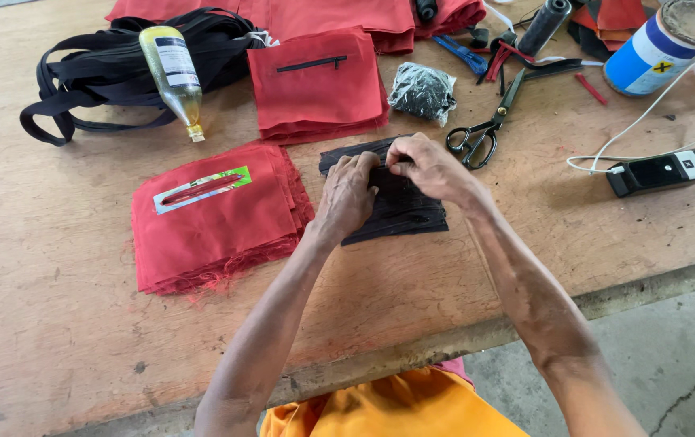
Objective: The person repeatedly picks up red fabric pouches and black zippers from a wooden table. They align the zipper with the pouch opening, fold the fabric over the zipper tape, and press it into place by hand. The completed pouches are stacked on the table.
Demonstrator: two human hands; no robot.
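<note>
Both hands cover much of the black strips point(396, 212), so how many lie stacked there is hard to tell. The left hand point(346, 197) presses flat on the pile, fingers curled; the right hand point(428, 166) pinches its top edge. The pile sits mid-table point(56, 324), between red cloth point(214, 214) and scissors point(485, 129)

— What lies under the hands?

— A flat stack of black zipper strips point(400, 206), dark and ribbed, lying on the wooden bench point(56, 324) just right of a red cloth pile.

— How does it sit?

— Slightly skewed, long edges running left to right, its upper part hidden, the lower edge clear.
</note>
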